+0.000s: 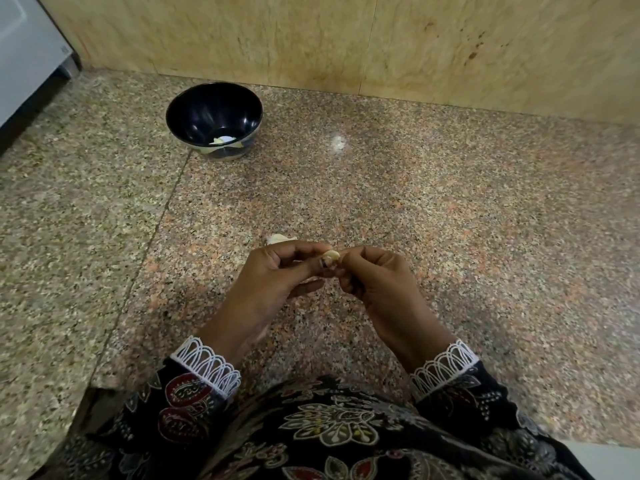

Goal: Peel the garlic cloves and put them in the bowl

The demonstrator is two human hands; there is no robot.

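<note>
the left hand and the right hand meet above the speckled granite counter, and both pinch one garlic clove between curled fingertips. just behind the left hand, another piece of garlic lies on the counter. far back near the stone wall stands a dark bowl with a few pale cloves inside.
</note>
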